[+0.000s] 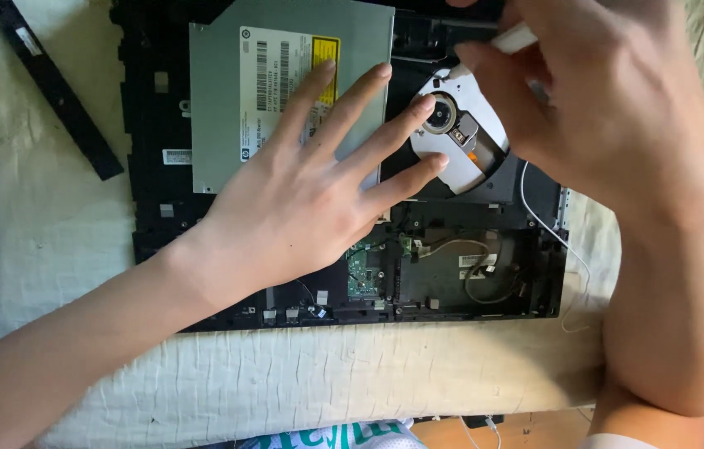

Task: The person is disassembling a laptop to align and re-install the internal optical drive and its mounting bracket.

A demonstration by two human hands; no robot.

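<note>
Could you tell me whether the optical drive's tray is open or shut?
Open: the optical drive tray's spindle hub lies exposed beside its metal casing.

Bare forearms, no sleeves, rings

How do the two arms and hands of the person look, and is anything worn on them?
Both forearms are bare up to the picture's lower edge: no sleeves, no gloves. The left hand has slim fingers with short, unpainted nails and no ring. The right hand also shows no ring, and neither wrist carries a watch or bracelet. No marks or tattoos are visible.
</note>
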